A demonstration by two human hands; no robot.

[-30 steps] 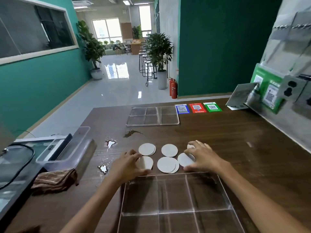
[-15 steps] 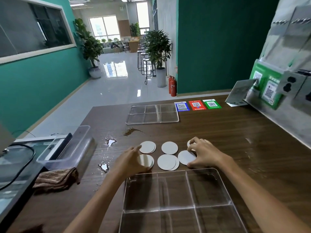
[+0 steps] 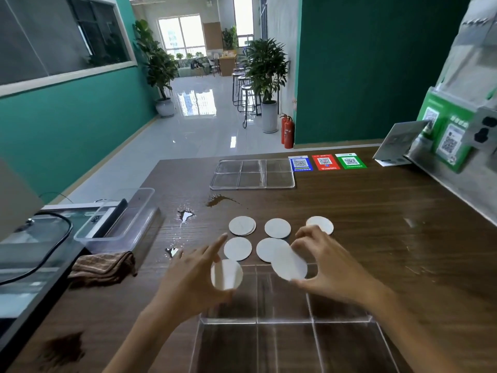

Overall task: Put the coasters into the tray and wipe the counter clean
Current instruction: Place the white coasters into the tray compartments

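Closest in, a clear divided tray (image 3: 285, 323) sits on the dark wooden counter (image 3: 376, 238), its compartments holding nothing that shows. Above its far-left compartment the left hand (image 3: 188, 281) pinches one white coaster (image 3: 226, 274) between thumb and fingers, the index finger pointing outward. Above the tray's far edge the right hand (image 3: 330, 267) grips a second coaster (image 3: 290, 265), tilted, by its rim; it overlaps the view of the disc behind it.

Just beyond the tray five more coaster spots lie flat on the counter: a near pair (image 3: 238, 248) and (image 3: 266, 249), then a far row of three, the left one (image 3: 242, 225) looking like a small stack, the middle one (image 3: 277, 228) single, the right one (image 3: 321, 224) partly hidden by the right hand's fingers.

Left of the hands a brown striped cloth (image 3: 103, 267) lies crumpled at the counter's edge, beside a clear plastic bin (image 3: 118, 219). Wet splashes (image 3: 185, 215) and a brown spill (image 3: 219, 201) mark the wood between the bin and the coasters; another dark stain (image 3: 63, 351) sits near the front left corner.

Farther back rests a second clear tray (image 3: 252, 174), then three QR-code cards (image 3: 326, 161) in blue, red and green.
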